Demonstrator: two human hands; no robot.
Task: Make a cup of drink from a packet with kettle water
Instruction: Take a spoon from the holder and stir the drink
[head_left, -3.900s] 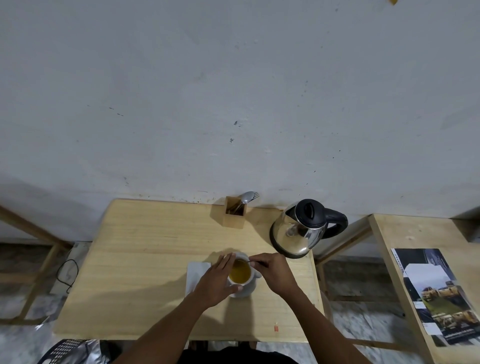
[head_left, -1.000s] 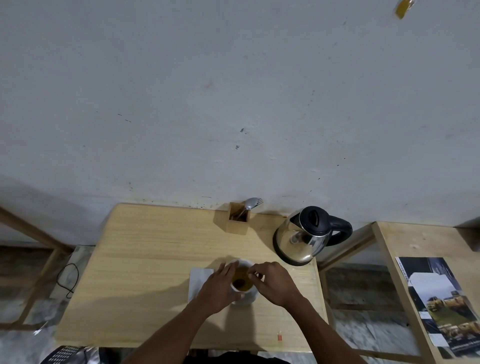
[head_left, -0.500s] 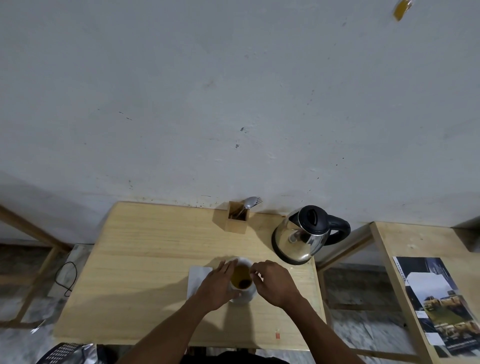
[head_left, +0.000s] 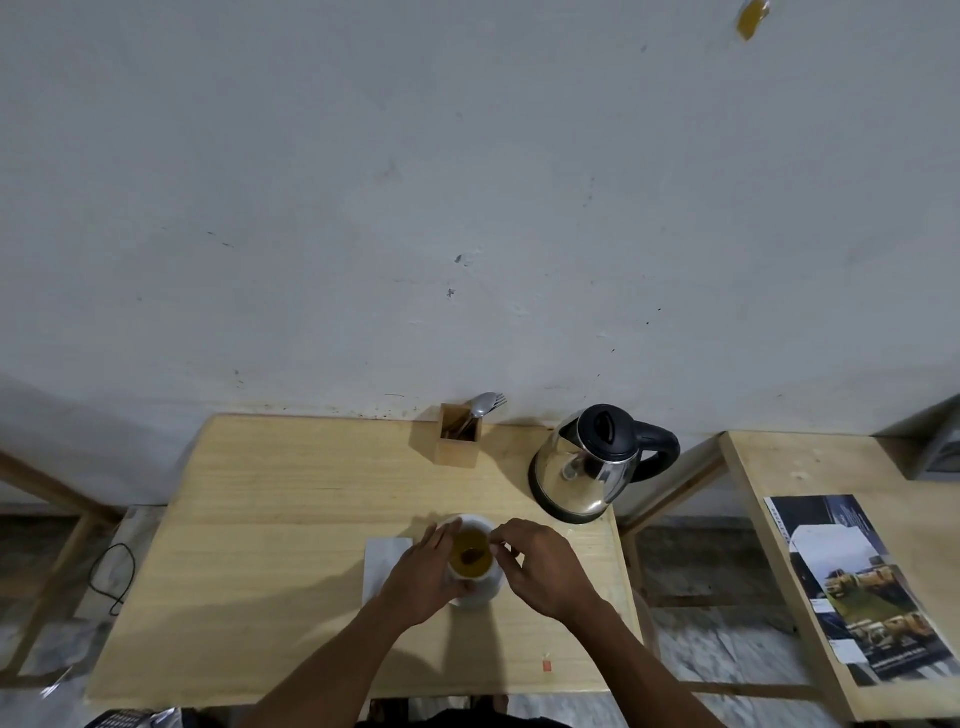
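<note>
A white cup (head_left: 480, 584) of amber drink stands on a white saucer (head_left: 475, 603) near the front of the wooden table (head_left: 291, 519). A dark tea bag (head_left: 471, 557) hangs in the liquid. My left hand (head_left: 423, 577) wraps the cup's left side. My right hand (head_left: 540, 569) sits at the cup's right rim, thumb and forefinger pinched on the bag's thin string. The steel kettle (head_left: 587, 470) with black lid and handle stands behind and to the right, lid closed.
A white napkin (head_left: 384, 564) lies left of the cup. A wooden holder (head_left: 460, 441) with a spoon and a fork (head_left: 485, 405) stands at the wall. A small red tag (head_left: 545, 665) lies near the front edge. A second table with a magazine (head_left: 857, 587) is on the right.
The dark tea bag now shows in the cup, and the drink looks darker than 3.9 s ago. Both hands have stayed at the cup.
</note>
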